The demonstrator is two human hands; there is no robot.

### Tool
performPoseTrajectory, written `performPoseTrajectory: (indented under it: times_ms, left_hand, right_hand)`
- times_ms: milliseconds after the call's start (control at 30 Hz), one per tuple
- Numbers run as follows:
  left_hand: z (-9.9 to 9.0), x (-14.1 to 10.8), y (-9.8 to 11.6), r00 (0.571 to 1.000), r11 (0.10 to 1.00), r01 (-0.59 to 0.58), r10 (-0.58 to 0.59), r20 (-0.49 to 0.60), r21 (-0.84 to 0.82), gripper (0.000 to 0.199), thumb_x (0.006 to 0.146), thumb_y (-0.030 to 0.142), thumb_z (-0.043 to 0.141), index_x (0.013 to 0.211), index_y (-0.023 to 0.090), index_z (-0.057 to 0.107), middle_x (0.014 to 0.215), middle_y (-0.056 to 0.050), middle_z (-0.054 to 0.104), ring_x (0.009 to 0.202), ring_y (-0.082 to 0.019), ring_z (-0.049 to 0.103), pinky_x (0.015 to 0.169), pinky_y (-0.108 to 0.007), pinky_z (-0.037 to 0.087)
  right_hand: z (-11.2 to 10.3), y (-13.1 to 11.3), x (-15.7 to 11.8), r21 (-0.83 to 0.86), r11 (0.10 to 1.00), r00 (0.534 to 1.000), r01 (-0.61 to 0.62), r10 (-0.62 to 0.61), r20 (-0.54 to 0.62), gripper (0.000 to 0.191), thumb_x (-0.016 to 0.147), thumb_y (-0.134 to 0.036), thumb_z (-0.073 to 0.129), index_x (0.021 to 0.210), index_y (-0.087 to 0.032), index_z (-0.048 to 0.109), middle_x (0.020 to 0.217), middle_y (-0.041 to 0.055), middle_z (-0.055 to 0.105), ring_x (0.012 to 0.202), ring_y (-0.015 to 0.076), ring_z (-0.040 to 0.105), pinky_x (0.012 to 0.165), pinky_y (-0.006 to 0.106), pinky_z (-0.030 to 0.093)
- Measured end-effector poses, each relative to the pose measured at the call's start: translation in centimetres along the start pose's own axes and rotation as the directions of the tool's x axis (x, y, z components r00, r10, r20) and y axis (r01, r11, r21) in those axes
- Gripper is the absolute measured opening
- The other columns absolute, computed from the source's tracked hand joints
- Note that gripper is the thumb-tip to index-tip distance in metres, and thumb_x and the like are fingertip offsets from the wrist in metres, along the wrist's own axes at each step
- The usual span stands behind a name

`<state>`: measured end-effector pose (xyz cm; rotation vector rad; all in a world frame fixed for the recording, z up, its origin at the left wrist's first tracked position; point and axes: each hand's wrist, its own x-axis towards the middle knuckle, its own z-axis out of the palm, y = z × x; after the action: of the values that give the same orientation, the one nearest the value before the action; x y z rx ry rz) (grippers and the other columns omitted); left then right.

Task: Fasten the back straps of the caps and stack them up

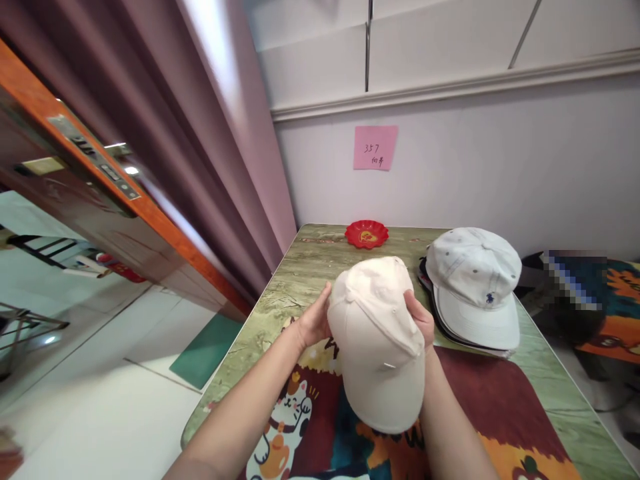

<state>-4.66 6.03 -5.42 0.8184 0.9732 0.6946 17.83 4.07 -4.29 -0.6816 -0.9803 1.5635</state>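
A cream baseball cap (pixel 377 333) is held up over the table, its brim pointing down toward me and its crown partly creased. My left hand (pixel 316 320) grips the cap's left side, thumb up and the other fingers hidden behind it. On the opposite side, my right hand (pixel 421 321) is closed on the edge, thumb over the fabric. To the right sits a stack of caps, topped by a pale one (pixel 474 283) with a small dark-blue emblem. Under the held cap lies a colourful mat (pixel 320 413) with a cartoon cat.
A red scalloped dish (pixel 367 235) stands at the back of the green wood-patterned table (pixel 280 287). On the wall behind is a pink note (pixel 375 148). Purple curtains (pixel 235 147) and an open door (pixel 150 207) border the left. Another person's head, blurred out, shows at right.
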Motion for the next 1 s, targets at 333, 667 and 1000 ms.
performPoseTrajectory:
  times_ms: [333, 667, 1000]
  left_hand:
    - [1.0, -1.3, 8.8, 0.815, 0.817, -0.543, 0.568, -0.114, 0.193, 0.035, 0.074, 0.039, 0.083, 0.097, 0.015, 0.072, 0.089, -0.003, 0.075, 0.078, -0.017, 0.068, 0.076, -0.030, 0.057]
    - [-1.1, 1.0, 4.7, 0.890, 0.608, -0.328, 0.456, 0.020, 0.723, 0.015, 0.076, 0.024, 0.064, 0.087, 0.016, 0.070, 0.087, 0.000, 0.071, 0.086, -0.020, 0.065, 0.081, -0.028, 0.049]
    - [1.5, -0.8, 5.5, 0.874, 0.359, -0.326, 0.466, 0.134, 0.875, 0.017, 0.077, 0.031, 0.071, 0.090, 0.020, 0.077, 0.095, -0.004, 0.076, 0.094, -0.024, 0.065, 0.086, -0.033, 0.048]
  right_hand:
    - [-3.0, 0.6, 1.1, -0.147, 0.952, 0.913, 0.267, -0.299, -0.279, 0.035, 0.066, -0.036, 0.088, 0.096, -0.022, 0.077, 0.100, 0.0084, 0.080, 0.100, 0.0302, 0.073, 0.095, 0.048, 0.056]
    - [-4.9, -2.0, 1.1, -0.604, 0.796, 0.973, 0.017, 0.126, 0.193, 0.045, 0.077, -0.046, 0.079, 0.112, -0.019, 0.073, 0.109, 0.0056, 0.075, 0.102, 0.0267, 0.067, 0.087, 0.032, 0.051]
    - [-1.5, -1.6, 0.8, -0.465, 0.885, 0.999, -0.011, -0.004, -0.032, 0.042, 0.082, -0.059, 0.071, 0.084, -0.018, 0.066, 0.077, 0.0053, 0.072, 0.065, 0.0155, 0.060, 0.059, 0.025, 0.043]
